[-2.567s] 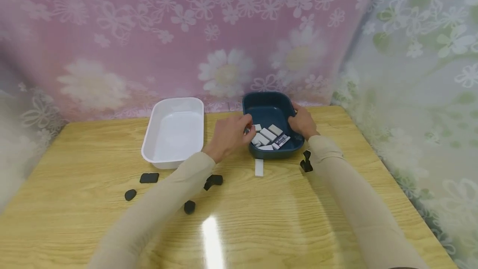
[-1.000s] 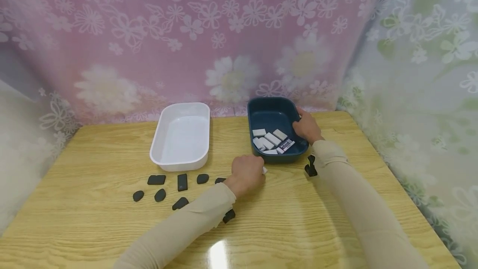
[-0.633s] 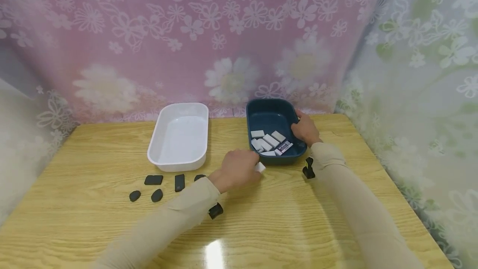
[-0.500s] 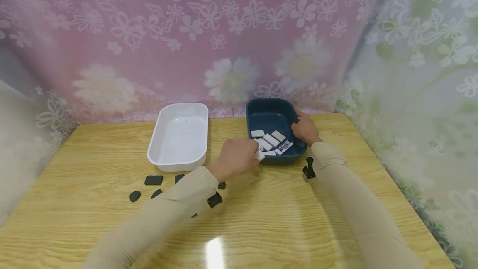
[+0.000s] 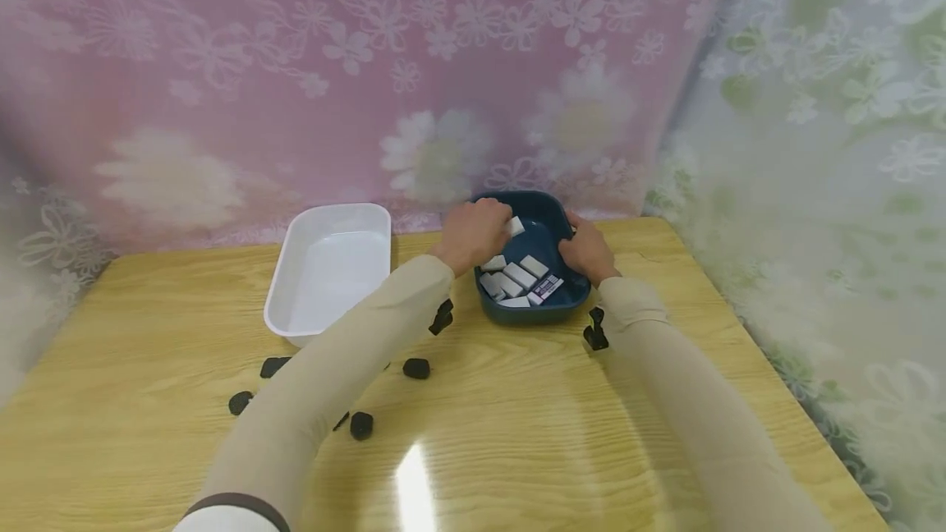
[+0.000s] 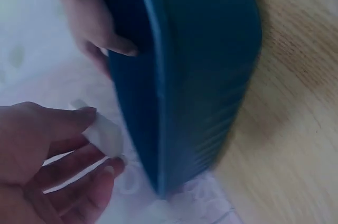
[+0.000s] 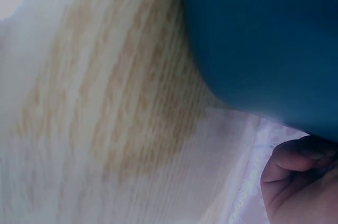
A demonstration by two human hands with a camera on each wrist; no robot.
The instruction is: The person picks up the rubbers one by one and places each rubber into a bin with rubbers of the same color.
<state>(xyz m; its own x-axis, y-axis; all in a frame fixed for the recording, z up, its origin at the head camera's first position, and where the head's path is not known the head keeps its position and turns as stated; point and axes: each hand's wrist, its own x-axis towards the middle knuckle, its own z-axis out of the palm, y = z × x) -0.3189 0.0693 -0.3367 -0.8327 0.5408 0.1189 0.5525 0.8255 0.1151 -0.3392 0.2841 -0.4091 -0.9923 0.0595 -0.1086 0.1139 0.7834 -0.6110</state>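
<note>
A white eraser (image 5: pixel 515 227) is pinched between thumb and fingers of my left hand (image 5: pixel 475 232), above the far left part of a dark blue basin (image 5: pixel 534 316). The left wrist view shows the eraser (image 6: pixel 104 134) held beside the basin's rim. My right hand (image 5: pixel 589 251) grips the basin's right rim, thumb inside. Inside the basin's near end lie several white erasers (image 5: pixel 519 275), one with a dark printed sleeve (image 5: pixel 548 286). In the right wrist view the right hand (image 7: pixel 303 182) is partly cut off by the frame edge.
A white basin (image 5: pixel 275 314) stands left of the blue one. Several small black pieces, such as a rounded one (image 5: pixel 416 368) and another (image 5: pixel 362 425), lie on the wooden table (image 5: pixel 532 433); my left sleeve covers some. A pink floral curtain (image 5: pixel 296 146) hangs behind.
The eraser that lay on the table before the blue basin is now in my left hand, lifted and carried away from me over the basin. My right hand keeps its grip on the rim.
</note>
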